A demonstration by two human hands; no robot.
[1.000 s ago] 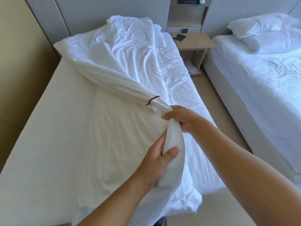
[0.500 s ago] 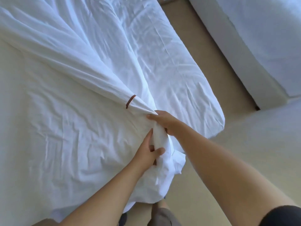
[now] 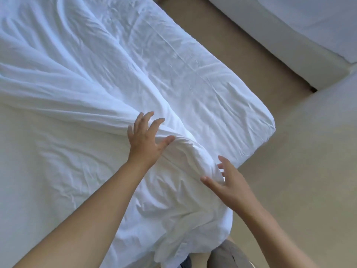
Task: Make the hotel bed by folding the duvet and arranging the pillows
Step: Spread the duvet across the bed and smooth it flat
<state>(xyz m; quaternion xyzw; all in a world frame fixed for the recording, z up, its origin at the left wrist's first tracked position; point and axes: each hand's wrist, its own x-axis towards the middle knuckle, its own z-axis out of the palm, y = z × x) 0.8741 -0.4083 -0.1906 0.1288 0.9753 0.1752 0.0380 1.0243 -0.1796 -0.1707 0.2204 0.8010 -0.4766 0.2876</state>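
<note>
A white duvet (image 3: 81, 78) lies crumpled across the bed, its bunched corner (image 3: 185, 151) near the bed's foot. My left hand (image 3: 144, 138) hovers over the ridge of that fold with fingers spread, holding nothing. My right hand (image 3: 229, 182) is beside the bunched corner, fingers straight and apart, fingertips close to the cloth. The bed's white sheet (image 3: 212, 78) shows wrinkled on the right side. No pillows are in view.
A tan floor strip (image 3: 231, 39) runs between this bed and a second bed (image 3: 289, 35) at the upper right. The foot corner of my bed (image 3: 268, 128) is rounded. My legs (image 3: 226, 256) stand at the bed's foot.
Both hands have let go of the duvet corner they were gripping and now spread open over it. The duvet corner has dropped onto the bed. The view has tilted further down.
</note>
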